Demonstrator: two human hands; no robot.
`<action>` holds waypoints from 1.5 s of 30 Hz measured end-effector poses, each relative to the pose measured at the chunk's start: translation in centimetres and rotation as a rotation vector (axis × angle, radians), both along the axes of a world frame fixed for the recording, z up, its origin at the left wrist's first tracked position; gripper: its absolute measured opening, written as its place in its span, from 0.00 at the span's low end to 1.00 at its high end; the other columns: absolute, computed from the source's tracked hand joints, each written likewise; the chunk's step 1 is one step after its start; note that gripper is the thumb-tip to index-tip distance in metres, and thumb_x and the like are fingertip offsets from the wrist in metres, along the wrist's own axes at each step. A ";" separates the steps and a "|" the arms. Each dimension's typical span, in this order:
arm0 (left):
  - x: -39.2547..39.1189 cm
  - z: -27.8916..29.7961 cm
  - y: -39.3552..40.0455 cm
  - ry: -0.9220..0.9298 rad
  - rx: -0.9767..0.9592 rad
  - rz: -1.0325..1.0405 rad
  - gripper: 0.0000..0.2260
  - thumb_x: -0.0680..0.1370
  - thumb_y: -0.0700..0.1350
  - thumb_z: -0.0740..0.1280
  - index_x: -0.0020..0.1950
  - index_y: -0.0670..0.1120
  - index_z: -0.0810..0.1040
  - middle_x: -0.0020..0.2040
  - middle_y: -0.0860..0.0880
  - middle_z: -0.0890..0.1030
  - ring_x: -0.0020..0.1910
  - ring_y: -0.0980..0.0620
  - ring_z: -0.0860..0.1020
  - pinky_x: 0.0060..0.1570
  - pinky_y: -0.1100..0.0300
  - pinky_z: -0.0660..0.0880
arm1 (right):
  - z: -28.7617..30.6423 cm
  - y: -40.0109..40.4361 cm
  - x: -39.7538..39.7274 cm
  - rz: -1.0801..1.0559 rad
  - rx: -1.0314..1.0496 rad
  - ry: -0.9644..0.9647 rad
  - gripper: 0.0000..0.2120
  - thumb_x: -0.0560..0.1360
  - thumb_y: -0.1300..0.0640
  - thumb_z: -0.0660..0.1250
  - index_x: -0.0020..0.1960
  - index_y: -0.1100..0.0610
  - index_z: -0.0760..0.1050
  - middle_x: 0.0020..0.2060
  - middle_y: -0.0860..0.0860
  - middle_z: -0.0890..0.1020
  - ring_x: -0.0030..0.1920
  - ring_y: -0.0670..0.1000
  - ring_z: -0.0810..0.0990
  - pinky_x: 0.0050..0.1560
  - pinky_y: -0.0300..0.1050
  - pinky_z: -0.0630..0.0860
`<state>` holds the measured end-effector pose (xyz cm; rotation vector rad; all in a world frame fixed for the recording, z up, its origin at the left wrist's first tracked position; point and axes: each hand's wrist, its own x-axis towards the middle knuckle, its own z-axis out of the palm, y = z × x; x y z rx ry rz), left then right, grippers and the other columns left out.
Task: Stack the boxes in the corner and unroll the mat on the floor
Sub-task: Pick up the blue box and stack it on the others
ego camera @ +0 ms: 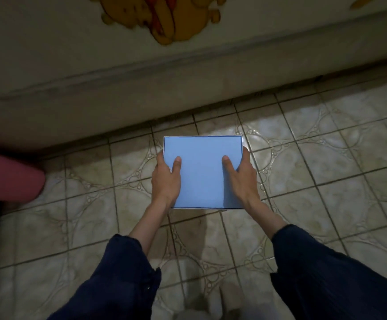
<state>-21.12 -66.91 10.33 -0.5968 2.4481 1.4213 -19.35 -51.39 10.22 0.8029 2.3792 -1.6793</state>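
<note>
Holding a light blue box (201,174) flat above the tiled floor (326,169) w/ both hands: left hand (166,181) & right hand (242,180) grip opposite sides, thumbs on top, fingers curled under. Pink roll (10,179) lies far left.

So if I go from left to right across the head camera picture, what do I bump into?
Pink roll → left hand → blue box → right hand. Both hands grip the box by its sides, thumbs on top.
</note>
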 end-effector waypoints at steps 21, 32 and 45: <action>2.5 43.7 -8.9 0.145 -0.011 0.282 0.20 0.81 0.50 0.58 0.70 0.42 0.64 0.66 0.43 0.74 0.64 0.43 0.73 0.53 0.61 0.66 | 43.6 -8.6 -3.0 0.403 0.049 0.175 0.22 0.79 0.51 0.60 0.68 0.62 0.63 0.61 0.57 0.77 0.53 0.53 0.76 0.48 0.43 0.69; 14.0 51.4 -17.3 0.137 -0.102 0.699 0.23 0.81 0.52 0.57 0.71 0.41 0.62 0.67 0.42 0.73 0.64 0.40 0.74 0.63 0.50 0.71 | 50.9 -19.6 2.2 0.857 0.023 0.206 0.24 0.78 0.49 0.60 0.67 0.63 0.62 0.60 0.59 0.75 0.52 0.56 0.75 0.45 0.45 0.70; 35.9 56.4 -24.0 0.085 -0.180 1.168 0.25 0.81 0.53 0.56 0.73 0.41 0.59 0.67 0.39 0.73 0.63 0.39 0.73 0.61 0.49 0.72 | 56.0 -31.9 19.1 1.341 -0.046 0.232 0.26 0.78 0.48 0.61 0.69 0.63 0.62 0.64 0.62 0.74 0.61 0.63 0.74 0.59 0.51 0.72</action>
